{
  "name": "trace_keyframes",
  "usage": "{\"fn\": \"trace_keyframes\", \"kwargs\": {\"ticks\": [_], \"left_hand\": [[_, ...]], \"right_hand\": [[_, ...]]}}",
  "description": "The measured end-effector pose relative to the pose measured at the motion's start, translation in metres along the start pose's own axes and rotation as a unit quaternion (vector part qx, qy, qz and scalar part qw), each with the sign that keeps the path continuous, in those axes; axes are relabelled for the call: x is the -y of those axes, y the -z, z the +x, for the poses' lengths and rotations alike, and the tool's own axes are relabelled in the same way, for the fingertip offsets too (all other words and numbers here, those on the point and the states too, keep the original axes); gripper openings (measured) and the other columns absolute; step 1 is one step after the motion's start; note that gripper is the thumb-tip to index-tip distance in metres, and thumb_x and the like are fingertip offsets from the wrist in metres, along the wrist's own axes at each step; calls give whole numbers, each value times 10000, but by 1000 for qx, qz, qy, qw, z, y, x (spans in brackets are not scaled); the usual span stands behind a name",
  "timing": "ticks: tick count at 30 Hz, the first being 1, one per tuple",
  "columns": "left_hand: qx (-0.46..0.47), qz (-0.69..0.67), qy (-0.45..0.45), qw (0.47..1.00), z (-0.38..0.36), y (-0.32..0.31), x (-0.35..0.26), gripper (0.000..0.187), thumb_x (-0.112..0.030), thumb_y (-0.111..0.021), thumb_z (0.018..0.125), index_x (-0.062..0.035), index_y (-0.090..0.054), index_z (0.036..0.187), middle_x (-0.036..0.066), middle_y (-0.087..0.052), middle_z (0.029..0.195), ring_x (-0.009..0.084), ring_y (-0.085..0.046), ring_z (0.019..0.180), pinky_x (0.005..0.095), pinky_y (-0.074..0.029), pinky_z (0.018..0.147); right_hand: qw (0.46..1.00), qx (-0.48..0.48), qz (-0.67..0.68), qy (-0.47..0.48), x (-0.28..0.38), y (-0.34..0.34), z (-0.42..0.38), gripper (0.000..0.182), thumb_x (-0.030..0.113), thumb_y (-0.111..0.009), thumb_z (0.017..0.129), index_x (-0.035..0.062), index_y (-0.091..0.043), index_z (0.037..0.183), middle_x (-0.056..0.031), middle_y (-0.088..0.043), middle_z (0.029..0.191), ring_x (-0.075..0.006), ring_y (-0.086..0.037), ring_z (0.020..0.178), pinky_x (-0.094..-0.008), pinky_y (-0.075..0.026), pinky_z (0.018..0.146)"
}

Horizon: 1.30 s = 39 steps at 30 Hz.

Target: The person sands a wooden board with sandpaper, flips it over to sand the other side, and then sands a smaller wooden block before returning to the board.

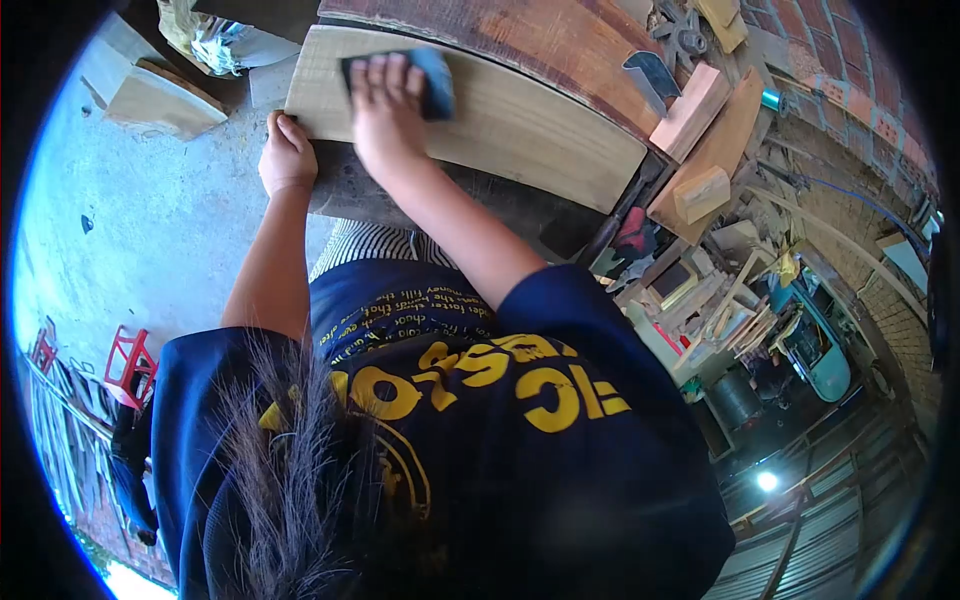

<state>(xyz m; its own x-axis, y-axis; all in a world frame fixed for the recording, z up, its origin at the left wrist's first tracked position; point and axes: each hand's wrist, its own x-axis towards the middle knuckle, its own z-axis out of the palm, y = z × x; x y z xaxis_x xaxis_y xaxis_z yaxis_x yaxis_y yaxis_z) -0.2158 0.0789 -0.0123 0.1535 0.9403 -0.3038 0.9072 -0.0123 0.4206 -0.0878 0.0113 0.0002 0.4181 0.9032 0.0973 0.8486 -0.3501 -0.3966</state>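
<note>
A long pale wooden board lies across a dark workbench at the top of the view. At the board's left end, my left hand is closed round its near corner, thumb on top. My right hand lies flat on the board, pressing a dark sheet that looks like sandpaper against its face. The fingers are extended over the sheet, and part of it sticks out to the right of them.
Behind the board is a reddish-brown wooden surface. Wood blocks and a metal piece lie at its right end. Scrap wood is piled at the right. A red stool stands on the floor at the left.
</note>
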Motion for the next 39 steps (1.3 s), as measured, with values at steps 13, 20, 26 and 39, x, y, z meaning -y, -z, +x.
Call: {"fn": "trace_keyframes", "kwargs": {"ticks": [13, 20, 26, 39], "left_hand": [[16, 22, -8, 1000, 1, 3, -1, 339, -369, -273, 943, -160, -480, 1110, 215, -644, 826, 429, -608, 776, 514, -475, 683], [29, 18, 0, 999, 0, 8, -4, 312, -358, -274, 947, -160, -482, 1069, 201, -644, 794, 421, -610, 745, 512, -474, 667], [10, 4, -14, 1000, 0, 4, 0, 319, -357, -263, 951, -153, -472, 1081, 205, -645, 816, 423, -609, 755, 509, -477, 662], [51, 24, -10, 998, -1, 6, -3, 303, -344, -267, 947, -164, -462, 1092, 211, -641, 799, 428, -606, 745, 517, -470, 660]], "right_hand": [[939, 141, -166, -265, -218, 111, -122, 739, 484, -356, 907, 186, 24, 1467, -123, 78, 1524, -282, 72, 1406, -658, 166, 973], [947, 141, -216, -194, -134, 78, -73, 698, 466, -384, 894, 121, -152, 1455, -314, -13, 1463, -474, -49, 1352, -615, 39, 1043], [992, 98, 21, 78, 9, 10, 30, 609, 488, -458, 865, 269, -308, 1412, -266, -164, 1461, -477, -72, 1350, -600, 21, 1069], [904, 121, -171, -372, -146, 88, -96, 675, 558, -331, 895, 280, -95, 1463, -267, 18, 1485, -511, 20, 1338, -606, 6, 1056]]}}
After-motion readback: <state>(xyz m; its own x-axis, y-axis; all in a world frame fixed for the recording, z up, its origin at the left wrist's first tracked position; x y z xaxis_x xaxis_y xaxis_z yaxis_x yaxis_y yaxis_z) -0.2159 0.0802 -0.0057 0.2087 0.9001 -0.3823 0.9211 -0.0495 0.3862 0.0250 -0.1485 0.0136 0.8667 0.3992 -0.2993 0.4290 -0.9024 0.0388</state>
